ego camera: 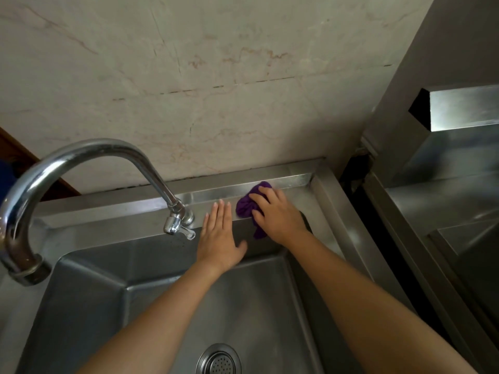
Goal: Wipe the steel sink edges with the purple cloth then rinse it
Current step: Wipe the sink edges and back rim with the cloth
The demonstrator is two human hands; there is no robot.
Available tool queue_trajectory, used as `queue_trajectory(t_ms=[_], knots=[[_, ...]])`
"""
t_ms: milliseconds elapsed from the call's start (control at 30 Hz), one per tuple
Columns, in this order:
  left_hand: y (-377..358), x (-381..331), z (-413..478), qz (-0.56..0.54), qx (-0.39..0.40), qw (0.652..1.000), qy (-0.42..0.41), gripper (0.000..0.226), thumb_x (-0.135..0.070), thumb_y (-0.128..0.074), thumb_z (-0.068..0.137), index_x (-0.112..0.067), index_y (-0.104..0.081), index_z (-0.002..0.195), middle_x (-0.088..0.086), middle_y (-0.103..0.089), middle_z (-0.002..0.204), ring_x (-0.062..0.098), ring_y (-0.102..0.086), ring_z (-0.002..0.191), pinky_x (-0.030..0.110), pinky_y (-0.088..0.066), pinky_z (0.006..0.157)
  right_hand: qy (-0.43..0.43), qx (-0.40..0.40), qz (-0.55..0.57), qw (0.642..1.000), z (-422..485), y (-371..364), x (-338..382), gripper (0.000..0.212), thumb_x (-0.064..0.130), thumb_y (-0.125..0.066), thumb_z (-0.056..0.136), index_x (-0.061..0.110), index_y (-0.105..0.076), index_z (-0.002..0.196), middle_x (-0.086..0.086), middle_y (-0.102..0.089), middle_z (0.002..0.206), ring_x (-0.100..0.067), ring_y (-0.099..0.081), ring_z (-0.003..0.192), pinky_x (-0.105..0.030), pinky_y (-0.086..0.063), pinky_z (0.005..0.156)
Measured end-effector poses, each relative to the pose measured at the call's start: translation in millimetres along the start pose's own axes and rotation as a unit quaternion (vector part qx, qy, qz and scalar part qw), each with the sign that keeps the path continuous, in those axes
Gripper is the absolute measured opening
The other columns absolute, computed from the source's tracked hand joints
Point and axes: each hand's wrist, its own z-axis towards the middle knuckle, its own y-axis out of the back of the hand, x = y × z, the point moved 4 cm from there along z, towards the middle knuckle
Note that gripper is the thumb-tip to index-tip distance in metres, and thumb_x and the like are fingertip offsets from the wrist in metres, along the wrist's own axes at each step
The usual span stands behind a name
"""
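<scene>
Right hand (279,215) presses crumpled purple cloth (247,206) (soft folds) on brushed-steel sink edge (216,194)

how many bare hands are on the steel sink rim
2. The left hand lies flat on the steel sink's back rim beside the chrome tap; the right hand grips the crumpled purple cloth.

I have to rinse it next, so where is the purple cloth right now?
In the head view, the purple cloth lies bunched on the sink's back ledge, right of the tap, under the right hand.
</scene>
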Motion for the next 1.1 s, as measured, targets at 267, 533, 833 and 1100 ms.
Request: queue_trajectory(t_ms=[267, 533, 833, 1100], knots=[[1.8, -6.7, -1.9, 0.051, 0.058, 0.997, 0.017, 0.092, -0.051, -0.044, 0.088, -0.010, 0.014, 0.148, 0.011, 0.024, 0.155, 0.023, 0.023, 0.143, 0.036, 0.013, 0.116, -0.111, -0.033, -0.078, 0.990, -56.0, 16.8, -51.9, 0.046, 0.032, -0.052, 0.089, 0.011, -0.050, 0.129, -0.018, -0.052, 0.133, -0.037, -0.050, 0.115, -0.046, -0.038, 0.104], [-1.5, -64.2, -35.7, -0.047, 0.065, 0.995, -0.052, 0.065, -0.030, -0.041, 0.096, -0.012, -0.009, 0.150, 0.010, -0.004, 0.159, 0.022, 0.000, 0.147, 0.034, -0.002, 0.119, -0.133, -0.046, -0.095, 0.986, -130.0, 22.2, -43.9, 0.051, 0.043, -0.041, 0.086, 0.012, -0.056, 0.123, -0.014, -0.061, 0.121, -0.033, -0.057, 0.108, -0.046, -0.037, 0.104], [-41.0, -130.5, -114.0, -0.563, 0.210, 0.793, 0.099, 0.020, -0.028, -0.046, 0.097, -0.021, -0.059, 0.110, 0.012, -0.067, 0.114, 0.026, -0.064, 0.103, 0.044, -0.051, 0.093, -0.172, 0.132, 0.031, 0.976, -225.3, 35.3, -28.5, 0.088, 0.048, -0.060, 0.079, 0.024, -0.013, 0.149, -0.004, -0.014, 0.156, -0.026, -0.012, 0.142, -0.041, -0.020, 0.114], [-43.9, -115.8, -162.9, -0.625, 0.231, 0.725, 0.173, 0.008, -0.015, -0.055, 0.088, -0.018, -0.062, 0.085, 0.004, -0.066, 0.082, 0.018, -0.061, 0.079, 0.029, -0.047, 0.070, -0.244, 0.084, 0.193, 0.947, -260.1, 47.4, -16.6, 0.076, 0.012, -0.062, 0.081, 0.024, -0.025, 0.146, -0.006, -0.027, 0.143, -0.023, -0.028, 0.131, -0.034, -0.032, 0.107]])
